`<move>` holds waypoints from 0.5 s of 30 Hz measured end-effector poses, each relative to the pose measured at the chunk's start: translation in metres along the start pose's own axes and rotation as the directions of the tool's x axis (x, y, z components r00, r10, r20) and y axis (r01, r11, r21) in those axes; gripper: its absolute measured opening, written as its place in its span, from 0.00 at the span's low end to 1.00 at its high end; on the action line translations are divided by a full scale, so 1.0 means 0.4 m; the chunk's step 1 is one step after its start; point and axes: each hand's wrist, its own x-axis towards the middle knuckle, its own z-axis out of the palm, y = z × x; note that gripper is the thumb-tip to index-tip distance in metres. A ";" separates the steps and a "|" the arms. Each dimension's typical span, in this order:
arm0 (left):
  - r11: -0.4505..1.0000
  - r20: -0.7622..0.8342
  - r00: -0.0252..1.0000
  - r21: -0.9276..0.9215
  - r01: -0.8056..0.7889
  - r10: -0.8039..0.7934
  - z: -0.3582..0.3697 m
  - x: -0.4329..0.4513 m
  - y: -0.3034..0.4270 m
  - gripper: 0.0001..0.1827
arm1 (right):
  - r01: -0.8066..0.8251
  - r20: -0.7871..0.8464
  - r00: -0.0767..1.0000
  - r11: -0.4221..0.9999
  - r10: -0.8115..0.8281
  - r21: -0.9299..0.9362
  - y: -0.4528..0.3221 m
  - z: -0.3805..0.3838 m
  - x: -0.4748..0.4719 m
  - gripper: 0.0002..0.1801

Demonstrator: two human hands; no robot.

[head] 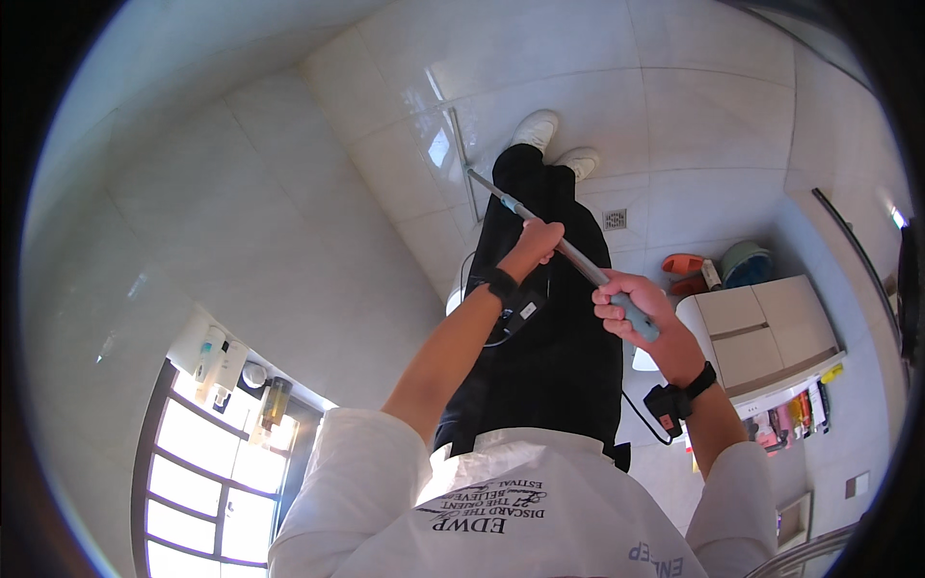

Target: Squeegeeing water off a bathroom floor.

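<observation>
A long-handled floor tool with a thin, straight head, likely a squeegee [588, 264], slants across my legs. Its head lies on glossy floor tiles just left of my white shoes. Around the middle of the metal pole, my left hand [538, 242] is closed. My right hand [630, 305] grips the pole's upper end by its blue-grey handle. Both wrists wear black straps with small devices.
A floor drain [615, 220] lies right of my legs. Orange slippers [682, 264] and a green basin [747, 264] sit beside a white cabinet [767, 325]. Bottles [277, 402] stand on a ledge by the window at lower left. A wall runs along the left.
</observation>
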 end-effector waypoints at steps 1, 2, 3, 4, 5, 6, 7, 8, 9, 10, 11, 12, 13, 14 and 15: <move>1.000 0.005 1.000 -0.005 0.003 -0.003 -0.009 -0.009 -0.007 0.14 | -0.003 0.026 1.000 1.000 0.003 -0.010 0.012 0.011 0.004 0.12; 0.998 0.019 0.999 -0.045 -0.033 0.034 -0.026 -0.017 -0.014 0.12 | -0.001 0.019 1.000 0.999 0.002 -0.044 0.025 0.029 0.010 0.11; 0.994 0.037 0.997 -0.080 -0.068 0.071 -0.037 -0.037 -0.017 0.14 | 0.016 0.018 1.000 0.995 -0.014 -0.096 0.043 0.041 0.011 0.10; 0.995 0.036 0.997 -0.081 -0.064 0.067 -0.068 -0.050 -0.027 0.14 | 0.014 0.003 1.000 0.975 -0.014 -0.221 0.062 0.064 0.023 0.09; 0.993 0.067 0.996 -0.112 -0.043 0.051 -0.105 -0.066 -0.037 0.14 | 0.011 -0.011 1.000 0.940 -0.016 -0.342 0.083 0.091 0.037 0.09; 0.989 0.095 0.995 -0.143 -0.027 0.041 -0.141 -0.076 -0.039 0.15 | 0.028 -0.002 1.000 0.931 -0.031 -0.365 0.101 0.120 0.056 0.09; 0.985 0.021 0.998 -0.165 -0.049 0.054 -0.180 -0.079 -0.046 0.14 | 0.042 0.009 0.999 0.921 -0.042 -0.386 0.121 0.147 0.080 0.10; 0.980 -0.051 0.997 -0.183 -0.072 0.064 -0.215 -0.081 -0.053 0.14 | 0.058 0.026 0.998 0.911 -0.052 -0.409 0.133 0.168 0.109 0.08; 0.967 -0.148 0.975 -0.172 -0.190 0.166 -0.238 -0.088 -0.053 0.13 | 0.076 0.035 0.997 0.900 -0.067 -0.429 0.135 0.181 0.138 0.06; 0.942 -0.245 0.933 -0.146 -0.302 0.262 -0.265 -0.094 -0.058 0.13 | 0.086 0.075 0.995 0.910 -0.061 -0.405 0.134 0.189 0.170 0.04; 0.947 -0.297 0.928 -0.155 -0.281 0.227 -0.289 -0.083 -0.045 0.12 | 0.096 0.112 0.992 0.921 -0.058 -0.378 0.126 0.192 0.204 0.03; 0.951 -0.357 0.915 -0.166 -0.262 0.190 -0.324 -0.062 -0.024 0.12 | 0.123 0.177 0.982 0.931 -0.065 -0.344 0.119 0.199 0.246 0.04; 0.903 -0.411 0.851 -0.130 -0.410 0.327 -0.358 -0.032 -0.025 0.12 | 0.149 0.241 0.968 0.939 -0.074 -0.309 0.108 0.210 0.285 0.06; 0.832 -0.459 0.764 -0.091 -0.548 0.453 -0.384 0.003 -0.027 0.12 | 0.127 0.239 0.969 0.951 -0.058 -0.280 0.095 0.223 0.316 0.06; 0.827 -0.462 0.770 -0.125 -0.547 0.440 -0.402 0.032 -0.013 0.11 | 0.103 0.238 0.970 0.963 -0.042 -0.248 0.080 0.230 0.341 0.07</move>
